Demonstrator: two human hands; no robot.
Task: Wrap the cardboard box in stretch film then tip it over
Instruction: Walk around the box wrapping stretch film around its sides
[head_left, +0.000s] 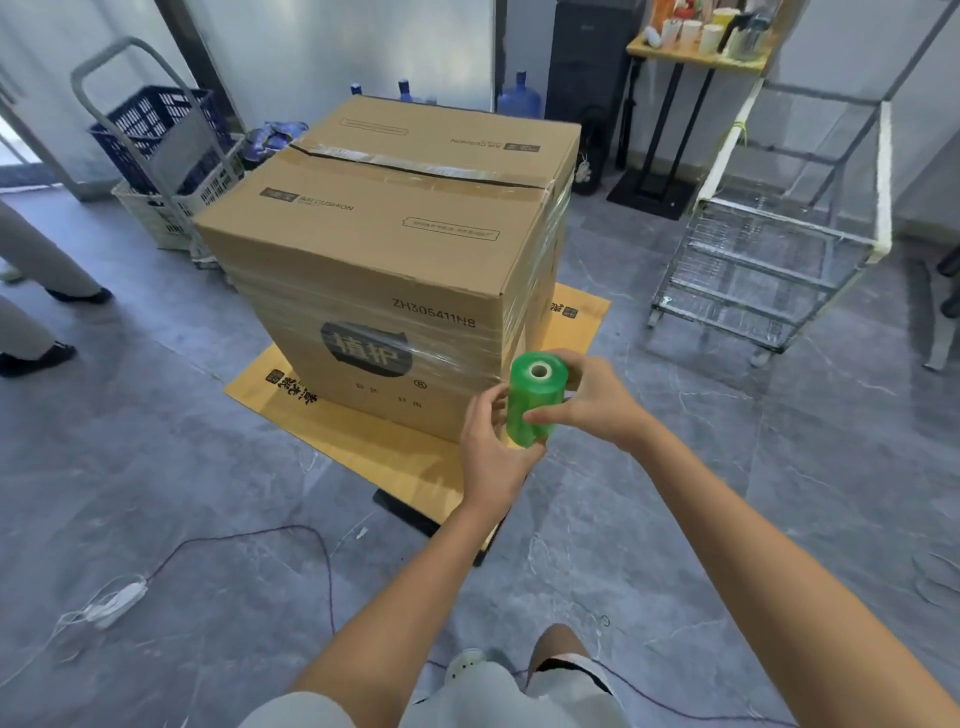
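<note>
Above the person's knee (558, 644), left hand (491, 447) and right hand (587, 400) both curl round the green stretch-film roll (535, 402) beside the upright cardboard box (395, 270), sides look wrapped, so probably tear off, then tip.

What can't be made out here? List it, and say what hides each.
Head view only.
- Cardboard box: far sides hidden by the box itself, so film coverage there is unknown.
- Film tail from the green film roll: transparent, too faint to trace.
- Left hand and right hand: some fingers behind the roll, hidden by it.
- Person at left: cut off by the frame edge.
- Shelf items: blurred.
</note>
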